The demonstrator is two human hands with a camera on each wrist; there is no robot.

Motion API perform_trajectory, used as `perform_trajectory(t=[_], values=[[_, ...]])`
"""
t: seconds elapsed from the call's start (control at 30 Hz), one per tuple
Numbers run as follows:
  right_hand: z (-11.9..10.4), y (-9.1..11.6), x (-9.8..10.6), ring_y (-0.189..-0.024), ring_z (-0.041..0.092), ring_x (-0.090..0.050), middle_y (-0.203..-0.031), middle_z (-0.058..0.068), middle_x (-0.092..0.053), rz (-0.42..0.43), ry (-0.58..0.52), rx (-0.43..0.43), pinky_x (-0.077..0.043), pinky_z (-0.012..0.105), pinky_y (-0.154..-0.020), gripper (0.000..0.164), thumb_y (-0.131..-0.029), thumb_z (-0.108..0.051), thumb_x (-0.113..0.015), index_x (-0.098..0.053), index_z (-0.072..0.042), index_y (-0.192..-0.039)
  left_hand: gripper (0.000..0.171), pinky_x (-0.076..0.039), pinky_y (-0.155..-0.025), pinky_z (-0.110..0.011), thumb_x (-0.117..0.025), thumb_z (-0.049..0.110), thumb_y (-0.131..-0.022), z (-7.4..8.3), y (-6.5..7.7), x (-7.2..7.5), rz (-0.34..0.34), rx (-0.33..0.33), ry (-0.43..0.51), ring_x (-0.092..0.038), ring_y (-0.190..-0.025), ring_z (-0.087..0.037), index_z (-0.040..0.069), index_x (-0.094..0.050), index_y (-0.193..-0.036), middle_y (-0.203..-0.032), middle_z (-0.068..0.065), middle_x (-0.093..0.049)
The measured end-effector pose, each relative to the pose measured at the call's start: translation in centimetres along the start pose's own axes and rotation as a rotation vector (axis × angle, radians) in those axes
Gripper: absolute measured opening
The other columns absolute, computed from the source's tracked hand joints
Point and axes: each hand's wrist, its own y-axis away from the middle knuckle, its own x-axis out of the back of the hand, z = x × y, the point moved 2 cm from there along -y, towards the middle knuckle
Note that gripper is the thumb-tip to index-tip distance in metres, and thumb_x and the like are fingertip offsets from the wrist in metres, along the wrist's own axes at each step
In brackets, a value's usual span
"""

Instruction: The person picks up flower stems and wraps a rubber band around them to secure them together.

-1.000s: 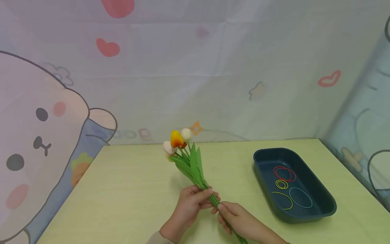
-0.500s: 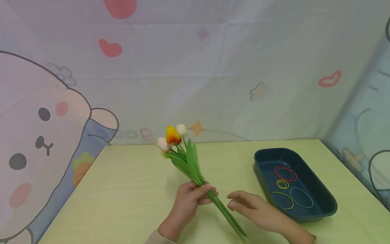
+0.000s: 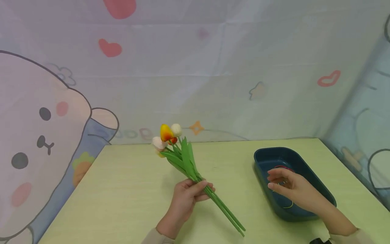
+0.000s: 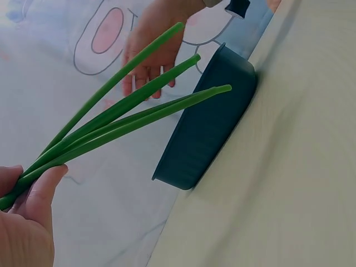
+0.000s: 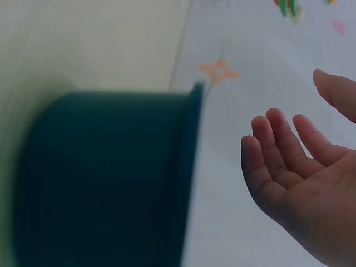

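Observation:
A bunch of tulips (image 3: 187, 161) with white, orange-yellow and red heads slants across the middle of the head view. My left hand (image 3: 187, 196) grips its green stems just below the leaves. In the left wrist view several bare stem ends (image 4: 122, 111) fan out past the thumb and fingers. My right hand (image 3: 294, 189) is above the dark blue tray (image 3: 265, 184), fingers relaxed and apart, holding nothing. Under it, parts of a red rubber band (image 3: 284, 166) and a yellow rubber band (image 3: 288, 205) show; the hand hides the others.
The tray stands on the right side of the pale yellow-green table (image 3: 128, 189). Behind the table hangs a printed cloth backdrop (image 3: 213, 67). A small black object (image 3: 320, 241) shows by the right sleeve at the bottom edge.
My right hand has let go of the stems and moved right, over the tray. The tulips, still in my left hand, have shifted slightly left.

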Motion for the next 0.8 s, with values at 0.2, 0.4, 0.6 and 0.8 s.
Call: perform_trajectory(t=[0.2, 0.4, 0.6, 0.8], values=[[3.2, 0.4, 0.8, -0.093, -0.005, -0.056, -0.113, 0.012, -0.064, 0.034, 0.114, -0.074, -0.054, 0.021, -0.074, 0.044, -0.094, -0.025, -0.064, -0.054, 0.002, -0.127, 0.002, -0.059, -0.079, -0.035, -0.064, 0.003, -0.091, 0.0, -0.1, 0.0, 0.005, 0.008, 0.02, -0.073, -0.079, -0.019, 0.002, -0.065, -0.09, -0.082, -0.004, -0.073], [5.7, 0.3, 1.2, -0.089, 0.0, -0.058, -0.107, 0.007, -0.066, 0.032, 0.19, -0.152, -0.053, 0.022, -0.071, 0.045, -0.091, -0.026, -0.068, -0.057, 0.003, -0.124, 0.006, -0.059, -0.078, -0.034, -0.061, 0.001, -0.092, 0.0, -0.1, 0.1, 0.0, 0.006, 0.039, -0.073, -0.079, -0.018, 0.004, -0.066, -0.09, -0.081, -0.004, -0.073], [7.2, 0.1, 1.5, -0.083, 0.002, -0.057, -0.1, 0.003, -0.065, -0.008, 0.239, -0.193, -0.05, 0.025, -0.067, 0.043, -0.089, -0.024, -0.07, -0.059, 0.004, -0.12, 0.006, -0.059, -0.078, -0.035, -0.061, 0.0, -0.091, 0.0, -0.1, 0.1, 0.005, 0.008, 0.045, -0.073, -0.079, -0.017, 0.004, -0.066, -0.089, -0.081, -0.004, -0.073], [8.5, -0.3, 1.8, -0.083, 0.007, -0.059, -0.099, 0.007, -0.065, -0.07, 0.242, -0.185, -0.051, 0.024, -0.068, 0.043, -0.085, -0.019, -0.074, -0.059, 0.007, -0.116, 0.009, -0.059, -0.079, -0.035, -0.06, -0.001, -0.092, 0.0, -0.2, 0.0, 0.009, 0.015, 0.053, -0.073, -0.079, -0.017, 0.005, -0.065, -0.088, -0.081, -0.004, -0.073]])
